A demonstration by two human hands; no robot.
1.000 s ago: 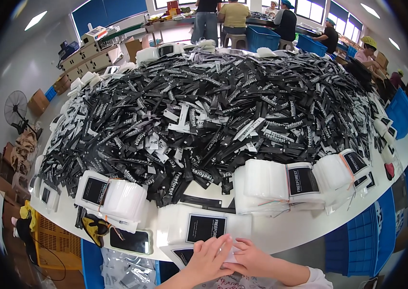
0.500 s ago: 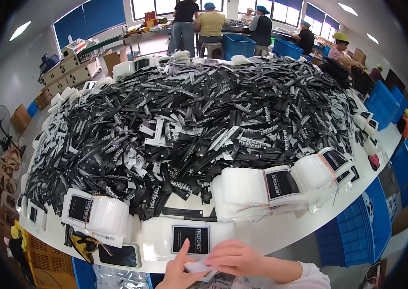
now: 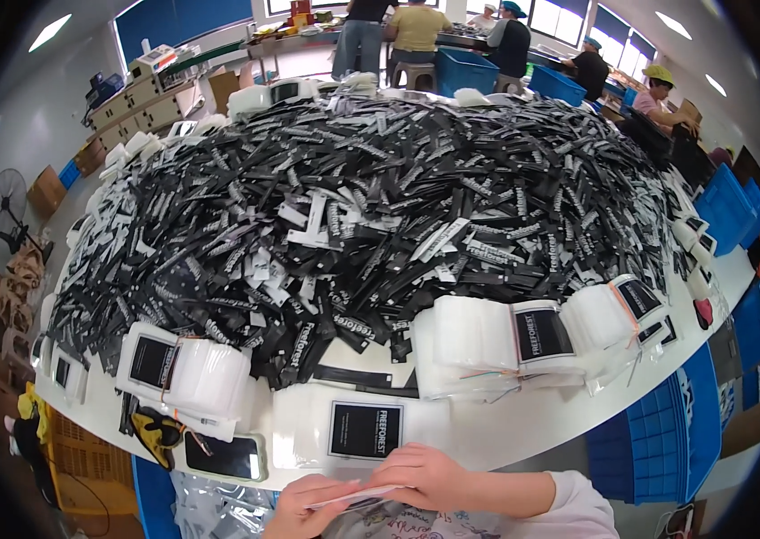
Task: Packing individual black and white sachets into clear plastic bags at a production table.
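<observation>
At the table's near edge, my left hand (image 3: 310,507) and my right hand (image 3: 422,478) are closed on a thin white flat piece (image 3: 364,495). It is seen nearly edge-on, so I cannot tell whether it is a bag or a folded sheet. Just beyond my hands lies a stack of white plastic pouches (image 3: 303,429) with a black label panel (image 3: 366,430) on top. Further in, a great heap of slim black and white printed packets (image 3: 398,198) covers most of the table. Rubber-banded pouch bundles stand to the left (image 3: 209,377) and right (image 3: 474,337).
A phone (image 3: 225,456) and yellow-black scissors (image 3: 157,438) lie left of the pouch stack. Blue crates (image 3: 649,440) stand below the table's right side, a yellow crate (image 3: 92,476) at lower left. Several people work at a far bench (image 3: 308,45).
The view has shifted, with the table's contents sitting slightly higher and further right. My hands have drawn back from the pouch stack, and the left now grips the piece's end with its fingers folded.
</observation>
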